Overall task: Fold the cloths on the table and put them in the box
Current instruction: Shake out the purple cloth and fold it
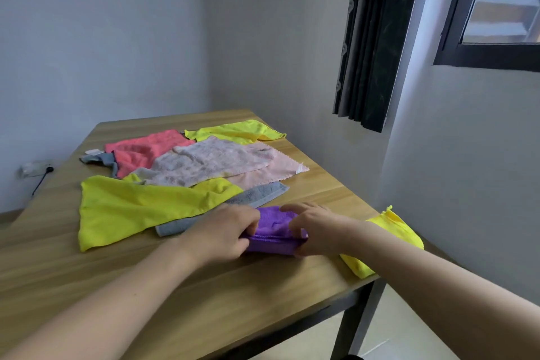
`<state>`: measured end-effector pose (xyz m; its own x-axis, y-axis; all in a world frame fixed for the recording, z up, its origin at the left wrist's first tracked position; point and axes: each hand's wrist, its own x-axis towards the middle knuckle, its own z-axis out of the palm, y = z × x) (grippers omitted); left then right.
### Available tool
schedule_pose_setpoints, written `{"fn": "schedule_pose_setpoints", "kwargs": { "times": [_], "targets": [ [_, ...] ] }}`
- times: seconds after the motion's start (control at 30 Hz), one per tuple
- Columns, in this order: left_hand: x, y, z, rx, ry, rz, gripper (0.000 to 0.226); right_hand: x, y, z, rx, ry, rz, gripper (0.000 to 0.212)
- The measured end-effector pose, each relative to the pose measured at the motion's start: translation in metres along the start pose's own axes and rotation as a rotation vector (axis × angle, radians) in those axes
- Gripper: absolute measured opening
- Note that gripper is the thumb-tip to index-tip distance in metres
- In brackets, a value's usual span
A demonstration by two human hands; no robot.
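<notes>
- A purple cloth (273, 232), folded into a small thick bundle, is seen on the wooden bench (87, 272) near its right edge, toward the near right corner.
- The left end of the bundle is pinched by the left hand (223, 232); the fingers (248, 221) are curled over the top, the thumb is tucked at the lower fold.
- The right end is gripped by the right hand (315, 229); its fingers (292, 209) are curled and slightly spread over the top, tips partly blurred.
- The ends of the purple cloth are hidden under both hands; the number of folds cannot be told.
- A large yellow cloth (131, 207) is spread just beyond the left hand, lying over a grey cloth (257, 194) that is mostly covered.
- A pale pink cloth (210, 164) is rumpled at mid-bench over a smooth peach cloth (280, 168) with a zigzag edge.
- A coral cloth (143, 147) is seen toward the far left, with a second grey piece (102, 159) poking out; whether it is a separate cloth cannot be told.
- Another yellow cloth (236, 131) is laid near the far right corner.
- A third yellow cloth (391, 231) hangs over the right edge, partly hidden by the right forearm.
- No box can be made out.
- A dark curtain (371, 38) and a window (496, 9), cut off by the frame, are seen at the right wall.
</notes>
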<state>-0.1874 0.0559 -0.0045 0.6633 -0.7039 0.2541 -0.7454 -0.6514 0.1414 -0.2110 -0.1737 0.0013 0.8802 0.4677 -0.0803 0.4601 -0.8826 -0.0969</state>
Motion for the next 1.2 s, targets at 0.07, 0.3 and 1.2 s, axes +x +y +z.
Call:
{"fn": "schedule_pose_setpoints", "kwargs": {
  "times": [0.07,0.3,1.2],
  "targets": [
    [-0.002,0.001,0.003,-0.076,-0.04,-0.103,0.019,0.0,-0.004,0.006,0.058,-0.06,0.012,0.02],
    [-0.007,0.002,0.01,-0.365,-0.2,-0.328,0.012,0.004,-0.008,0.006,0.036,-0.142,0.002,0.017],
    [0.023,0.013,-0.052,-0.212,0.27,-0.396,0.028,-0.001,-0.003,-0.072,0.052,0.375,0.052,0.019]
  ]
}}
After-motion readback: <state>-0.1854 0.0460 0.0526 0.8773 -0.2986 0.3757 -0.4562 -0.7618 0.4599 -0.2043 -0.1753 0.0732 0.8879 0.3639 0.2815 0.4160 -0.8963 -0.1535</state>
